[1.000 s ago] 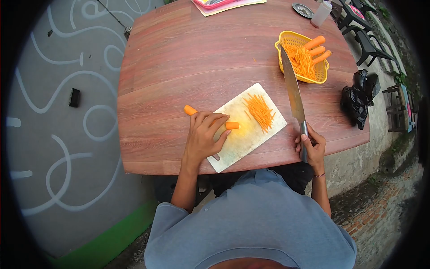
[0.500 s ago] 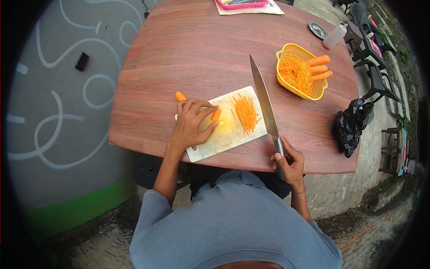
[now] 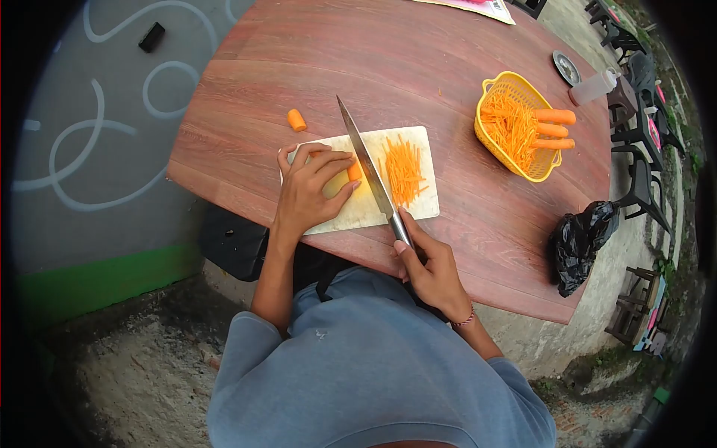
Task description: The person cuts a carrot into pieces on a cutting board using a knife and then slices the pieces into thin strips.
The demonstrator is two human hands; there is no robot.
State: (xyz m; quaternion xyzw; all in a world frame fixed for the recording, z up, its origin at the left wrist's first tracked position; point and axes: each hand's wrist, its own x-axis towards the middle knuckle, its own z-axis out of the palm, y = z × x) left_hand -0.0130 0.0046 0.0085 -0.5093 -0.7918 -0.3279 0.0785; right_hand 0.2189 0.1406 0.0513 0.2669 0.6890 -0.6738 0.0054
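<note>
On a white cutting board [image 3: 364,214], my left hand [image 3: 310,183] has its fingers closed round a short carrot piece [image 3: 354,170]. My right hand [image 3: 429,272] grips the handle of a long knife [image 3: 371,164], whose blade slants over the board just right of the carrot piece. A pile of thin carrot strips [image 3: 403,171] lies on the board's right part, beyond the blade. Another carrot chunk [image 3: 296,120] sits on the table past the board's upper left edge.
A yellow basket [image 3: 535,172] with carrot shreds [image 3: 508,127] and whole carrots [image 3: 554,130] stands on the wooden table [image 3: 299,60]. To the right are a metal dish [image 3: 566,68], a squeeze bottle [image 3: 592,89] and a black plastic bag [image 3: 576,250]. Chairs stand beyond.
The knife has moved left, from the board's right edge to over its middle, beside the carrot piece. The camera view has turned, shifting the table and basket.
</note>
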